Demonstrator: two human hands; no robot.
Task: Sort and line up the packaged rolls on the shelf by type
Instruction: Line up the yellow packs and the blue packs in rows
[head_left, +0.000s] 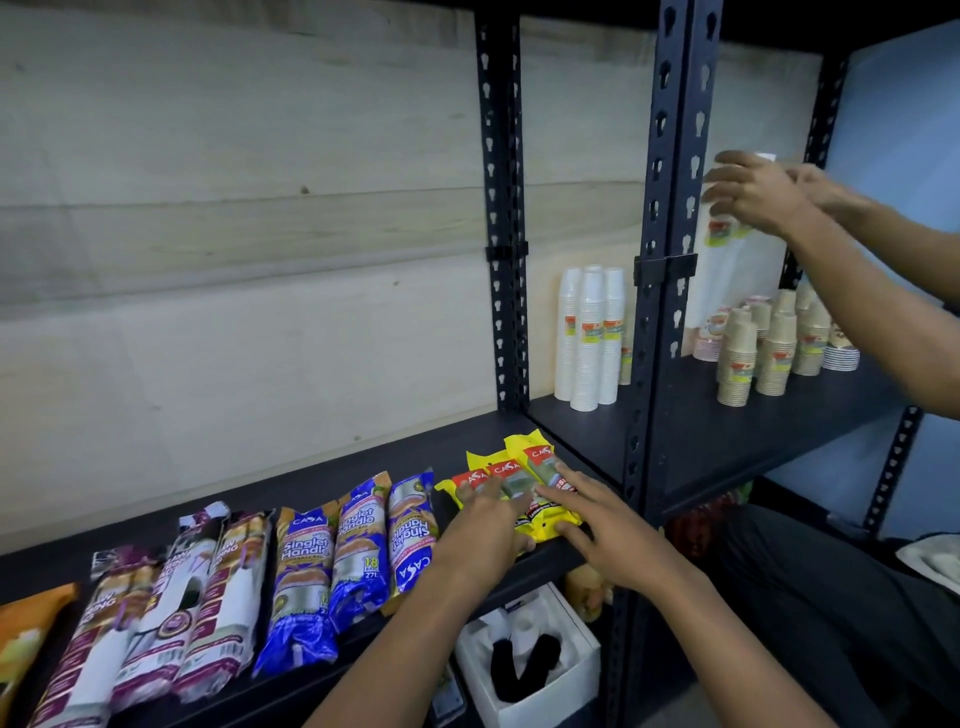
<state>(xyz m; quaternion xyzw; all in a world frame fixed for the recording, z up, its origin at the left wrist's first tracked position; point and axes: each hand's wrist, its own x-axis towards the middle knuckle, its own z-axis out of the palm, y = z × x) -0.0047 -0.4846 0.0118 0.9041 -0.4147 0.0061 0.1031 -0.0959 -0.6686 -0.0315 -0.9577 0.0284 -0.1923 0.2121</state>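
Three yellow packaged rolls (524, 457) lie side by side at the right end of the black shelf (363, 467). My left hand (488, 525) rests flat on their left side, fingers spread. My right hand (597, 525) lies flat on their right side, thumb at the front edge. Neither hand grips a pack. To the left lie three blue packaged rolls (353, 551) in a row, then three maroon-and-white packaged rolls (171, 603). An orange pack (26, 639) shows at the far left edge.
Black slotted uprights (506, 249) divide the shelf bays. White cup stacks (589, 338) and brown cup stacks (769, 348) stand on the right shelf, where another person's hands (763, 192) handle a tall cup pack. A white open box (530, 660) sits below.
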